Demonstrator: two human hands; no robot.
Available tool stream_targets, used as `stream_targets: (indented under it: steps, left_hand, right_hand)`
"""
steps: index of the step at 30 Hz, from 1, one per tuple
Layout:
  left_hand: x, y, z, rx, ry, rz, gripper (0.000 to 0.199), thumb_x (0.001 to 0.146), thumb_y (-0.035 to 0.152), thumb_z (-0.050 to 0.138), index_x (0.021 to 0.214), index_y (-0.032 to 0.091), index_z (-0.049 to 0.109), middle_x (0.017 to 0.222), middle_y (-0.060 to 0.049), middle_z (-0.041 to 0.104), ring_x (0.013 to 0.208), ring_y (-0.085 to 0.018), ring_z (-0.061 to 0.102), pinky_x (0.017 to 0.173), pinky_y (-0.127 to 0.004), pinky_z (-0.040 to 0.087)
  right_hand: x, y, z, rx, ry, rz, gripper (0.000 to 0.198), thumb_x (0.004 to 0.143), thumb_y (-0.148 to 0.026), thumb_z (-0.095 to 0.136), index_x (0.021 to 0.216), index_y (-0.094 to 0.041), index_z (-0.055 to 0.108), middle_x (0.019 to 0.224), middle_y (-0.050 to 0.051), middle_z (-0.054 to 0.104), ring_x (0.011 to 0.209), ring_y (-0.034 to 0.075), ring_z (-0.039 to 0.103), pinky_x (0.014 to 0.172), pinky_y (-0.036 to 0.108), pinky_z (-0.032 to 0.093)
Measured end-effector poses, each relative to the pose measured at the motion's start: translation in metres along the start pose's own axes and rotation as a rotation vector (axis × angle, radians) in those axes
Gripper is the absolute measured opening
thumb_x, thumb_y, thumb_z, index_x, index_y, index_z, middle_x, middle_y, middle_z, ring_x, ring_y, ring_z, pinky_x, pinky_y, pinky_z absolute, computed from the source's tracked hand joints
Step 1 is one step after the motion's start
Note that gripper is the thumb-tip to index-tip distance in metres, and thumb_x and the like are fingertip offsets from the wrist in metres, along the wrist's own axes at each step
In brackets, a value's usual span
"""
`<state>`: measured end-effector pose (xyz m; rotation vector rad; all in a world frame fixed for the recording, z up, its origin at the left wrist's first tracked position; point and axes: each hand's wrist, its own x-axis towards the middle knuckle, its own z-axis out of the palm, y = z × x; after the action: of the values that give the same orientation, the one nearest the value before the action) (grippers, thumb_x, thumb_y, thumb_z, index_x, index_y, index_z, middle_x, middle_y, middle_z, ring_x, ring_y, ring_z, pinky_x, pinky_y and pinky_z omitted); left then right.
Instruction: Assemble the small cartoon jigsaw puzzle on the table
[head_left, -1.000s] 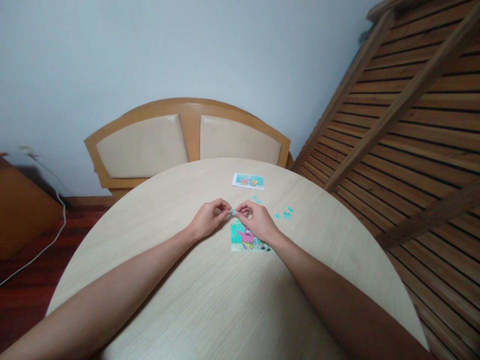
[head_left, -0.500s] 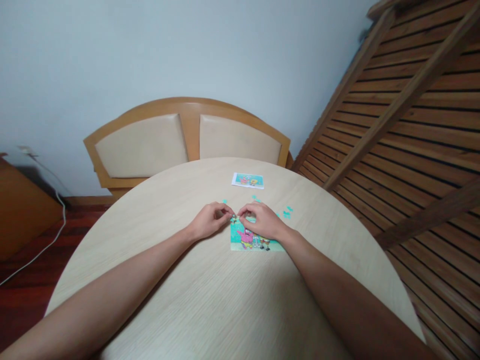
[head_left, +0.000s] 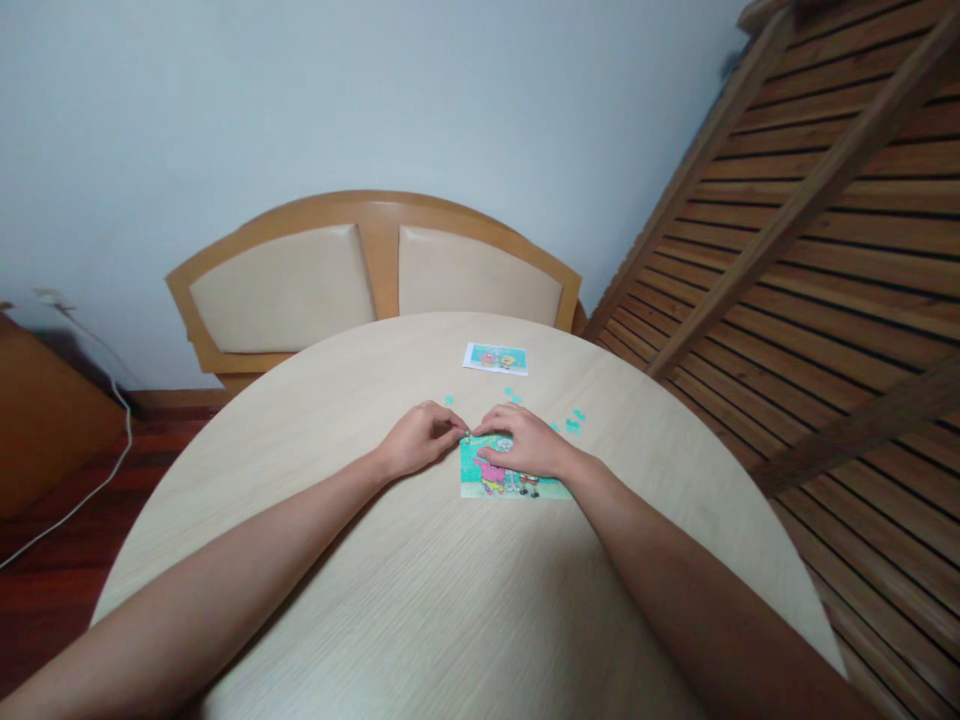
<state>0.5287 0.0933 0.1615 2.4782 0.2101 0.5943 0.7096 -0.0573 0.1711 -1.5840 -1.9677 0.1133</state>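
Observation:
A partly assembled cartoon jigsaw puzzle [head_left: 472, 478] with a teal background and a pink figure lies flat on the table. At its upper left corner, my left hand [head_left: 421, 440] pinches a small puzzle piece [head_left: 468, 436] between thumb and index finger. My right hand [head_left: 521, 440] rests over the upper part of the puzzle, thumb and fingers apart, with its index fingertip close to that piece. The hand hides the puzzle's upper right portion. Loose teal puzzle pieces [head_left: 574, 425] lie to the right, and another loose piece [head_left: 448, 400] is beyond my left hand.
A reference picture card [head_left: 496, 358] lies farther back on the round wooden table [head_left: 360, 600]. Behind the table stands a padded headboard [head_left: 292, 290] against the wall. Wooden slats [head_left: 825, 250] rise at the right, and a white cable [head_left: 127, 430] hangs at the left.
My right thumb has parted from the index finger and moved down onto the puzzle. The piece in my left hand now sits lower, against the puzzle's upper left corner.

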Motion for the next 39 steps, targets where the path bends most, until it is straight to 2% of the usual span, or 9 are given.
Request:
stream_targets:
  steps: [4,15,23,32,39]
  left_hand:
    - [-0.0005,0.0016,-0.0006,0.065,0.002,0.031,0.015,0.091,0.026,0.061,0.093,0.022,0.075,0.089,-0.004,0.074,0.09,-0.022,0.063,0.087,-0.036,0.048]
    - [-0.0009,0.0041,-0.0021,0.17,-0.027,0.088,0.013,0.091,0.026,0.061,0.094,0.022,0.073,0.086,-0.004,0.071,0.088,-0.021,0.061,0.087,-0.035,0.046]
    - [-0.0015,0.0031,-0.0014,0.186,-0.047,0.114,0.013,0.091,0.025,0.061,0.095,0.022,0.073,0.093,-0.005,0.071,0.093,-0.022,0.061,0.09,-0.035,0.046]
    - [-0.0036,0.0042,-0.0033,0.304,-0.063,0.184,0.018,0.094,0.028,0.057,0.098,0.022,0.073,0.1,-0.007,0.068,0.096,-0.022,0.061,0.09,-0.036,0.048]
    - [-0.0045,0.0025,-0.0008,0.288,0.009,0.117,0.021,0.091,0.032,0.06,0.106,0.02,0.068,0.11,-0.008,0.067,0.104,-0.024,0.062,0.095,-0.039,0.05]
  right_hand:
    - [0.0006,-0.0007,0.0002,0.002,-0.003,0.0,0.025,0.08,-0.026,0.074,0.105,-0.022,0.075,0.098,0.005,0.07,0.095,0.021,0.063,0.091,0.036,0.046]
    - [-0.0001,-0.0012,-0.0008,-0.003,-0.003,-0.006,0.022,0.081,-0.027,0.074,0.102,-0.022,0.075,0.098,0.005,0.071,0.095,0.021,0.063,0.091,0.036,0.046]
    - [0.0001,-0.0015,-0.0011,-0.008,-0.003,-0.016,0.022,0.081,-0.027,0.074,0.102,-0.021,0.075,0.098,0.005,0.071,0.095,0.021,0.063,0.091,0.036,0.046]
    - [-0.0005,0.0,-0.0006,-0.031,-0.033,-0.037,0.023,0.083,-0.026,0.073,0.105,-0.023,0.076,0.099,0.005,0.068,0.095,0.021,0.061,0.09,0.036,0.046]
    - [-0.0003,-0.0019,-0.0013,-0.028,-0.035,-0.046,0.024,0.083,-0.025,0.072,0.107,-0.023,0.077,0.099,0.006,0.067,0.095,0.021,0.06,0.091,0.037,0.046]
